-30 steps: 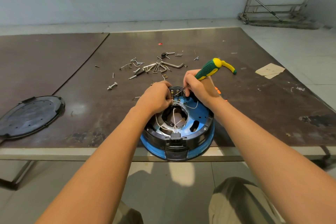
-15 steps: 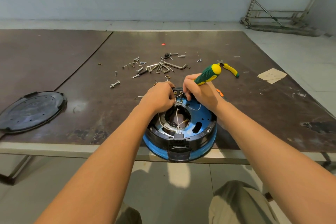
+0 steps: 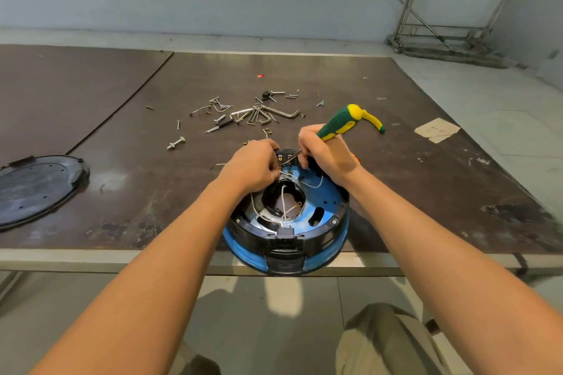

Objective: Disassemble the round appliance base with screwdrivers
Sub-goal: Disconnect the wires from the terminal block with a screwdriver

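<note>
Glossy blue and black plastic is shown by the round appliance base (image 3: 330, 202); beyond it, bright metal hex keys (image 3: 259, 116) are spread on a scuffed, sheeny table (image 3: 426, 186).

Blue/blk round base (image 3: 329, 195) open-topped; grn/yel screwdriver (image 3: 338, 122) tilted, tip at far rim.

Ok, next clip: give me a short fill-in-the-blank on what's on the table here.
1. The right hand grips a green-and-yellow ____.
2. The left hand pinches a white ____ over the round appliance base.
3. The base's outer rim is coloured ____.
4. The black cover lies on the table to the person's ____.
Missing: screwdriver; wire; blue; left.
</note>
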